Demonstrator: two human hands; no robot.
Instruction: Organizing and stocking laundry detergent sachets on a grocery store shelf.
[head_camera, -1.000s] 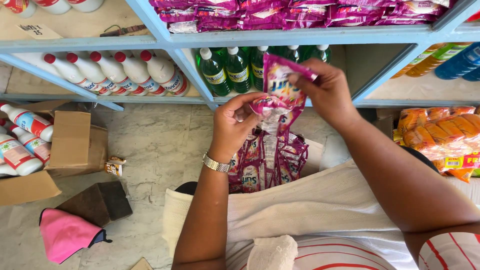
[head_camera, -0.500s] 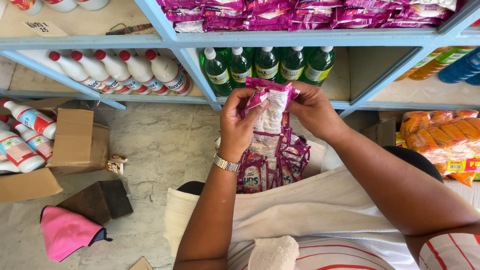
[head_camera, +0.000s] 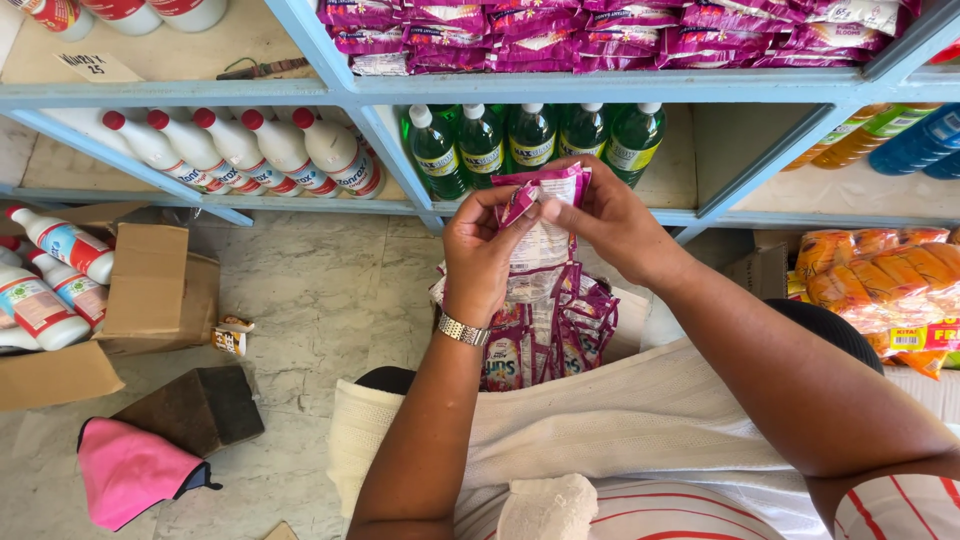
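My left hand (head_camera: 484, 258) and my right hand (head_camera: 606, 222) both pinch the top of a strip of purple and white sachets (head_camera: 541, 237), held up in front of the lower shelf. The strip hangs down into a bunch of more purple sachets (head_camera: 560, 335) resting against a white cloth on my lap (head_camera: 640, 420). A metal watch sits on my left wrist. Stacks of matching purple packets (head_camera: 600, 30) fill the shelf above my hands.
Green bottles (head_camera: 520, 140) stand on the blue shelf right behind my hands; white red-capped bottles (head_camera: 250, 150) lie to their left. An open cardboard box (head_camera: 150, 290) with bottles, a pink pouch (head_camera: 130, 470) and a brown block (head_camera: 200, 405) lie on the floor. Orange snack packs (head_camera: 890, 280) are at right.
The view has shifted slightly. My hands have come closer together and lowered a little, still working the top of the sachet strip.
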